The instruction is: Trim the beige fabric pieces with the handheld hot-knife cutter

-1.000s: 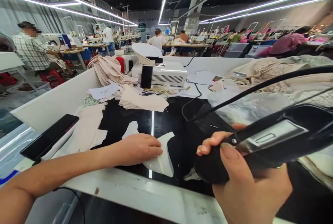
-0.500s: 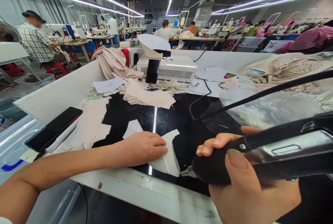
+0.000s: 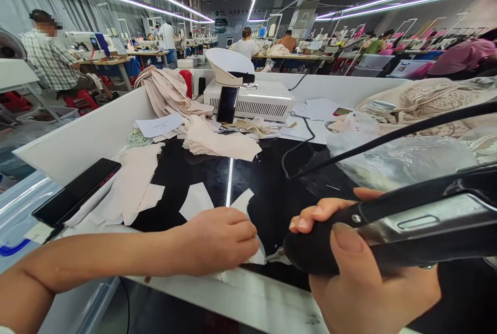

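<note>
My left hand [image 3: 223,238] rests near the front edge of the black glossy worktop [image 3: 267,184]. Its fingers are curled down on a white cut piece [image 3: 244,200], which is mostly covered by the hand; the thumb is hidden. My right hand [image 3: 361,277] is wrapped round a bulky black hand tool [image 3: 314,251] with a metal lever and a cord. The tool's thin metal tip [image 3: 275,256] points left and meets the lower right corner of the white piece. Just behind my left hand lies another white cut piece [image 3: 196,201].
Pale fabric pieces [image 3: 221,140] are stacked at the back, others [image 3: 134,184] at left beside a black phone [image 3: 79,194]. A white vented box [image 3: 252,103] stands behind. A clear plastic bag [image 3: 407,158] and a black cable [image 3: 388,137] are at right. People work at machines beyond.
My left hand has gone from lying flat on the white piece to curled fingers, slightly nearer the front edge. The white piece has shifted left and turned. The right hand stays almost still.
</note>
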Available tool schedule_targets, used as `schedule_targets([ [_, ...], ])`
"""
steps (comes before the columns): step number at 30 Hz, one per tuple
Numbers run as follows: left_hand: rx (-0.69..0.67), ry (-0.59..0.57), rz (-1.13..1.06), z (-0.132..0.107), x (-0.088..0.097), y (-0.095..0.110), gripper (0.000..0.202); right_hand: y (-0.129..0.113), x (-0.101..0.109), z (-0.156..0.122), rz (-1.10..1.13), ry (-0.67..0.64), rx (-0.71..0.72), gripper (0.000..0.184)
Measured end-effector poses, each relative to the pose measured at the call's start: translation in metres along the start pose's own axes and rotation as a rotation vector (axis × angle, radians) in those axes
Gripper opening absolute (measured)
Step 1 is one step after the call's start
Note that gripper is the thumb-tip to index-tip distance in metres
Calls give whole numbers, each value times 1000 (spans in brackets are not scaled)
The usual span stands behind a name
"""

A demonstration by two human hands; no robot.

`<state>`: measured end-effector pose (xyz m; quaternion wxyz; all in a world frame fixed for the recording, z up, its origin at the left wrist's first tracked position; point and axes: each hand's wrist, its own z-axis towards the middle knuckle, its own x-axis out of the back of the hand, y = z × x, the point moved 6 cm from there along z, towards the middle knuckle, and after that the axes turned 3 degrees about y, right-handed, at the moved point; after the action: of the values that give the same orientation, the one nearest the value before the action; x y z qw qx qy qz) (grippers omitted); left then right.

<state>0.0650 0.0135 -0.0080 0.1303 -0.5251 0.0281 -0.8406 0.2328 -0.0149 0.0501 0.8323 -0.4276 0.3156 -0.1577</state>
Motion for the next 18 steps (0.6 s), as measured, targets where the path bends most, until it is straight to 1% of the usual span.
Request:
schedule_targets([
  [3, -149, 88, -44, 6, -1, 14, 27, 0, 0, 0, 1, -2, -5, 45],
  [5, -193, 121, -63, 8, -4, 18, 29, -1, 1, -1, -1, -4, 0, 45],
  [8, -192, 124, -82, 6, -10, 15, 30, 0, 1, -1, -2, -15, -1, 45],
  [11, -169, 131, -101, 2, -11, 9, 32, 0, 1, -2, -2, -22, -2, 46],
  [15, -126, 175, -138, -5, -8, 3, 26, 0, 1, -1, -2, -10, 1, 46],
  [18, -118, 173, -110, -8, -8, 2, 22, 1, 2, -1, -12, 7, -23, 46],
])
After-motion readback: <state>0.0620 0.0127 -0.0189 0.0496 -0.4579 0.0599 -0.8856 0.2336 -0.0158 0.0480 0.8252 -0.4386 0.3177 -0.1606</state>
